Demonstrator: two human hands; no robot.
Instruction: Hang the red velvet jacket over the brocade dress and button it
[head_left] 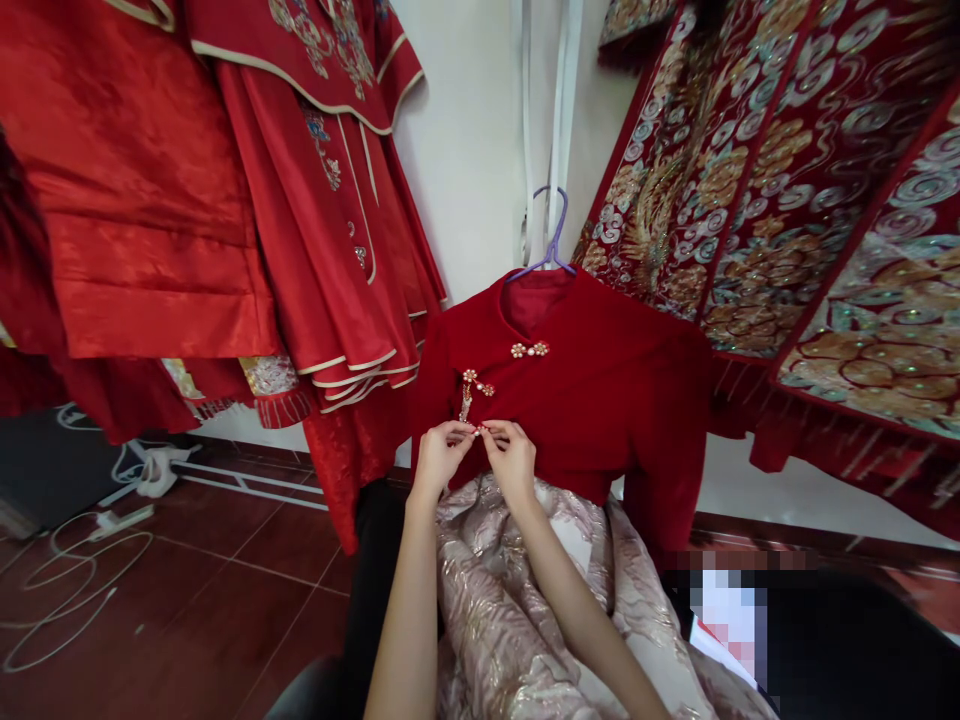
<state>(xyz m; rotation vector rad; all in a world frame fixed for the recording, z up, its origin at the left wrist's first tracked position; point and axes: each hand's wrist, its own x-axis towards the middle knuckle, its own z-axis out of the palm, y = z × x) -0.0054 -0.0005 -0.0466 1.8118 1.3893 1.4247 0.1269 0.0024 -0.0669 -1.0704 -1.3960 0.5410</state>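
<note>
A dark red velvet jacket (pixel 600 400) hangs in front of me on a purple hanger (pixel 553 235). It has pearl clasps at the collar (pixel 529 349) and lower down with a tassel (pixel 471 388). My left hand (pixel 439 455) and my right hand (pixel 511 455) meet at the jacket's lower front edge. Both pinch a small pearl fastening (pixel 478 430) between thumb and fingers. Below the jacket hangs a pale pink brocade skirt (pixel 517 600), under my forearms.
Red satin garments with cream trim (pixel 315 200) hang at the left. Embroidered red and gold robes (pixel 787 180) hang at the right. White cables (pixel 67 570) lie on the dark red tiled floor at the left. A dark shape (pixel 840 640) sits at the lower right.
</note>
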